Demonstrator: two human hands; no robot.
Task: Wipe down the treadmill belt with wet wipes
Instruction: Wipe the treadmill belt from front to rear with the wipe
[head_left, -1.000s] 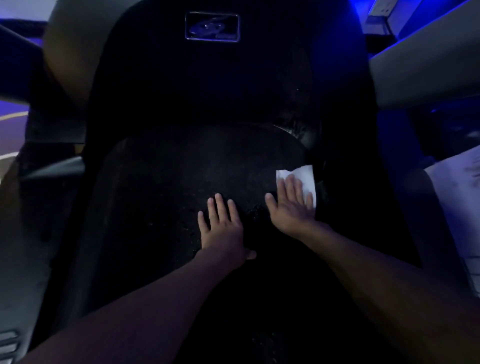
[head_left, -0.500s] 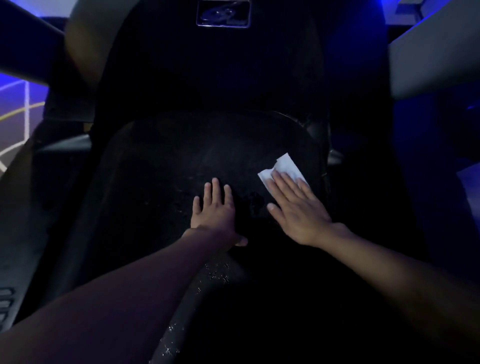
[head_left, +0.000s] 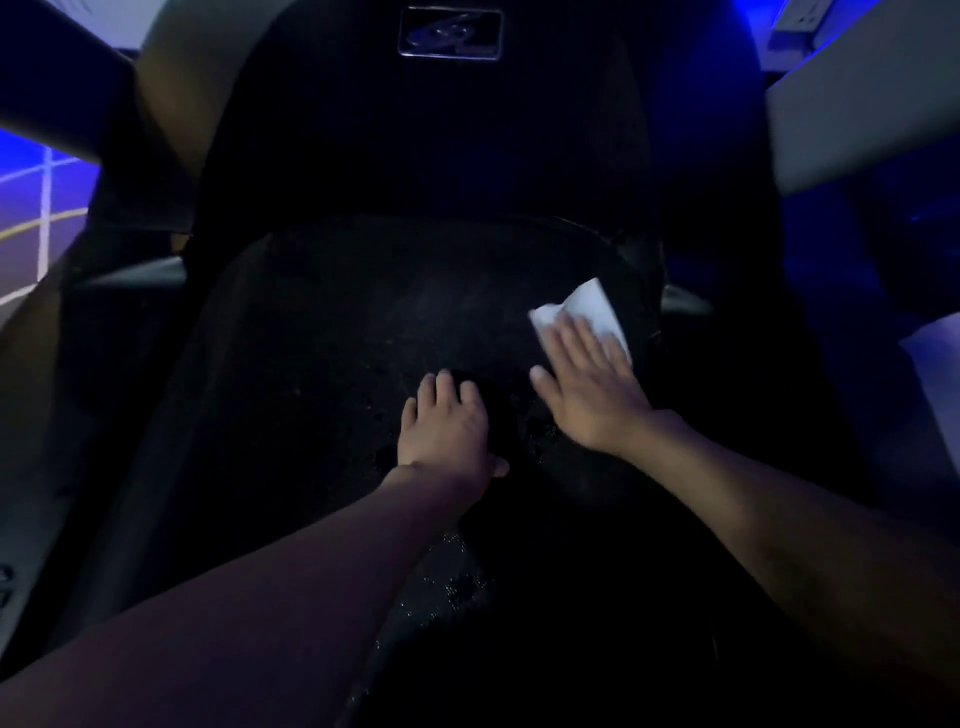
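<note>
Treadmill belt (head_left: 322, 364), dark, long axis running away from both hands: right hand (head_left: 587, 395) flat, fingers straight, pressing white wet wipe (head_left: 587, 312) at right edge; left hand (head_left: 447, 426) flat alongside, empty, bracing.

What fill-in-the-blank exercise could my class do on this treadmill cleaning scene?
1. The right hand presses down a wipe whose colour is ____.
2. The left hand rests on the belt and holds ____.
3. The wipe lies near the belt's ____ edge.
Missing words: white; nothing; right.
</note>
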